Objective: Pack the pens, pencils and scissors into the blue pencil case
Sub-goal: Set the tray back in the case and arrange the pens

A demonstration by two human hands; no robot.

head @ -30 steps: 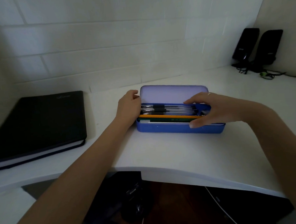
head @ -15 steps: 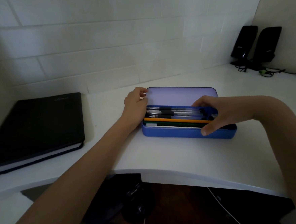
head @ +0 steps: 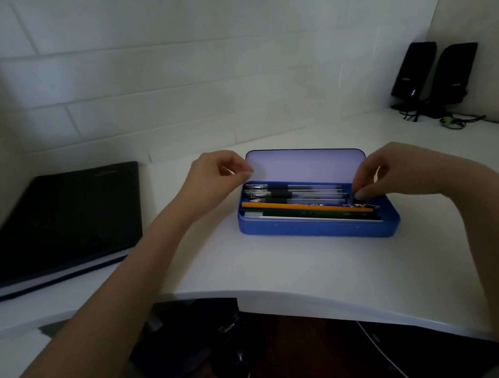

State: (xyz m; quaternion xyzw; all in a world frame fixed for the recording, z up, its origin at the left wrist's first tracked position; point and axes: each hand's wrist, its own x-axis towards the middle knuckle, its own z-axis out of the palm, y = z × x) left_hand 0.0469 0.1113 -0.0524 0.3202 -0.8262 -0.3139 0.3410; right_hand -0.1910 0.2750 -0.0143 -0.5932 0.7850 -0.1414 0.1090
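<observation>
Sitting on the worktop [head: 277,269], the case [head: 319,228] is open, with pens [head: 295,191] inside. The left hand [head: 215,176] pinches the lid's left edge. The right hand [head: 389,173] pinches something small and dark.

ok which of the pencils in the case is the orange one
The orange pencil lies just behind the dark green pencil, between it and the clear pens; the only brightly coloured one.

Right hand [head: 389,173] fingertips hide pen ends; scissors not discernible in pencil case [head: 319,231]; notebook [head: 58,222] cut off left.

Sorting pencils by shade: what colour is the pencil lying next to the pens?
Orange pencil, clearest in the head view.
</observation>
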